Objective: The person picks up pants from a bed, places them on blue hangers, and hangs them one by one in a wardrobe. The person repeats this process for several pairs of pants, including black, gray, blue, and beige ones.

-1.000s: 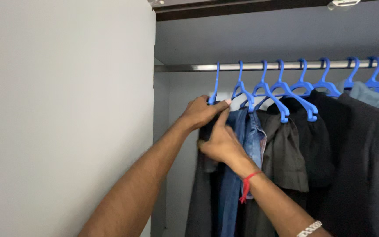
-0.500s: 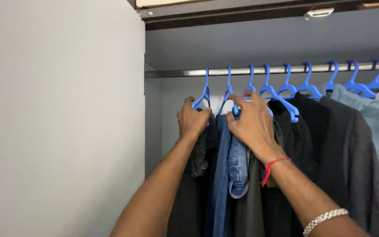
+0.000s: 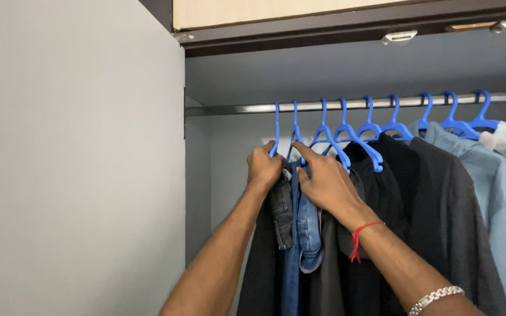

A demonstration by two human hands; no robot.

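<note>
- The left hand [image 3: 265, 168] is clenched around the lower part of the first hanger [image 3: 276, 131], the leftmost blue one on the rail [image 3: 235, 109].
- That hanger's hook is over the rail, close to the left end and near the wardrobe's side wall [image 3: 197, 193].
- A dark garment [image 3: 279, 210] hangs below the left hand, touching its knuckles.
- The right hand [image 3: 326, 184] lies just beside the left, fingers [image 3: 306, 155] stretched up along the second hanger [image 3: 294, 131].
- Whether the right hand truly grips that hanger or only presses on it cannot be told; the fingertips hide the contact.
- Blue jeans [image 3: 306, 234] hang under the second hanger, between the 2 wrists.
- A red thread [image 3: 358, 237] circles the right wrist, and a silver bracelet [image 3: 437, 298] sits lower on the same forearm.
- To the right, more blue hangers [image 3: 358, 140] carry a black jacket [image 3: 440, 222] and a light blue shirt [image 3: 505, 228], packed against each other.
- A grey door [image 3: 77, 175] fills the left of the view, well apart from both hands.
- A dark wooden strip [image 3: 323, 32] runs above the rail.
</note>
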